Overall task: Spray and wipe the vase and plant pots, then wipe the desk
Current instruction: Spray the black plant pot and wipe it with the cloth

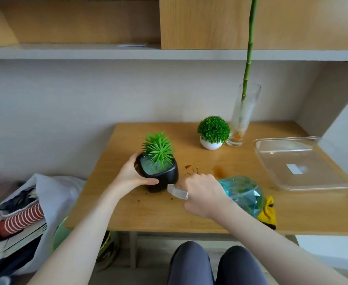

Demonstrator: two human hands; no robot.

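Black pot (162, 177), gripped by left hand (132, 176), sits near desk (128, 214) corner.

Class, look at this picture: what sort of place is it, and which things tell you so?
Probably a home study corner: a wooden desk against a wall, shelving above it, and decorative plants in a white pot and glass vase.

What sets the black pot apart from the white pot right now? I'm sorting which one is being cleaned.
The black pot is squarish and held by the left hand; the white pot is round and stands untouched at the back beside the glass vase. The black pot carries a spiky plant, the white pot a ball-shaped one. The spray bottle in the right hand points at the black pot. Both sit on the desk.
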